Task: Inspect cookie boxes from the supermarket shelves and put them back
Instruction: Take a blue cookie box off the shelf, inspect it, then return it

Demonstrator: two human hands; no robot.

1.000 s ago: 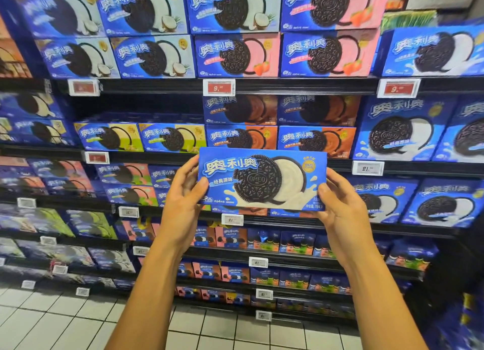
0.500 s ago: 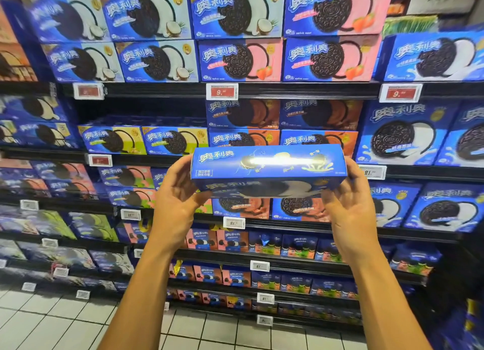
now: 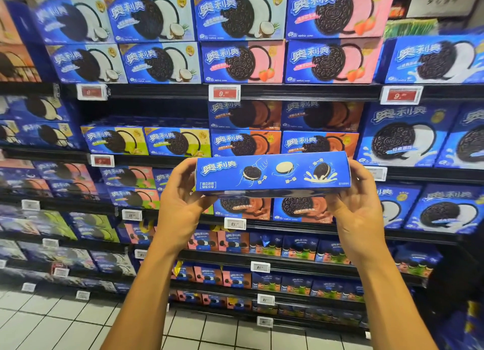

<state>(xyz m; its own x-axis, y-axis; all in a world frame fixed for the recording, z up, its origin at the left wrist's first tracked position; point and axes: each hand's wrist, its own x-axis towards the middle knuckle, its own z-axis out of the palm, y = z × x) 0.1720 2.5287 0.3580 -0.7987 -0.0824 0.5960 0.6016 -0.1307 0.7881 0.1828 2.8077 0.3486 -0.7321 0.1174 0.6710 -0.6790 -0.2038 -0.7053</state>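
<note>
I hold a blue cookie box (image 3: pixel 272 172) level in front of the shelves, at chest height. Its long narrow side faces me, printed with white lettering and three small cookie pictures. My left hand (image 3: pixel 180 192) grips the box's left end, thumb in front and fingers curled behind. My right hand (image 3: pixel 358 197) grips the right end the same way. The box's large front face is turned away and out of sight.
Black supermarket shelves (image 3: pixel 301 91) run across the whole view, packed with blue cookie boxes in coconut, strawberry, chocolate and plain kinds. Price tags (image 3: pixel 224 93) hang on the shelf edges. White floor tiles (image 3: pixel 52 323) lie at the lower left.
The box has been tipped from its large front face to its narrow long side, which now faces me squarely. Both hands kept their grip on the ends.
</note>
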